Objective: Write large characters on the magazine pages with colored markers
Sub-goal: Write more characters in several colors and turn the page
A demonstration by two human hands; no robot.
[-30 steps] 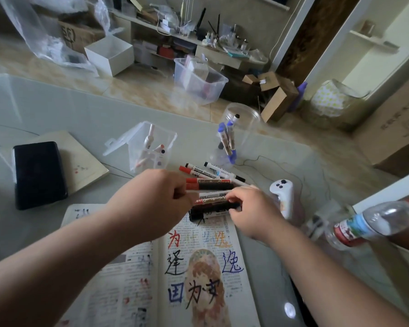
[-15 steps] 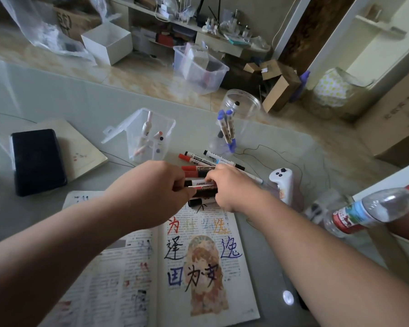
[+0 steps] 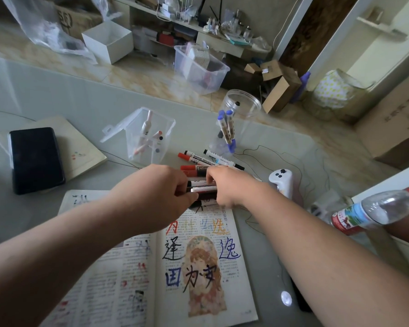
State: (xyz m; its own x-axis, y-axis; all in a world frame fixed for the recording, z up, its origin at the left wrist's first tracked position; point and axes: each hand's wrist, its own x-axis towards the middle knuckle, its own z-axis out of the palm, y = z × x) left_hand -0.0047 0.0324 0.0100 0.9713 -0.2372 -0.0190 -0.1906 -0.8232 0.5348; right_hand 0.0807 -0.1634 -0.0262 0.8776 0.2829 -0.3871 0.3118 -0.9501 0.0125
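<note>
An open magazine (image 3: 241, 267) lies on the table in front of me, its right page covered with large characters in red, blue, orange and black. Just beyond its top edge lies a bunch of markers (image 3: 202, 188). My left hand (image 3: 151, 197) grips the bunch from the left, fingers curled over the ends. From the right, my right hand (image 3: 229, 185) closes its fingers over the same markers. A few more markers (image 3: 213, 159) lie loose on the table behind both hands.
A clear box of pens (image 3: 149, 140) and a clear jar with blue markers (image 3: 232, 123) stand behind. A black phone (image 3: 34, 159) rests on a notebook at left. A white controller (image 3: 282, 182) and a water bottle (image 3: 368, 213) lie at right.
My right hand has moved left along the markers toward my left hand, so the two hands now nearly meet over the bunch. The view has shifted slightly.
</note>
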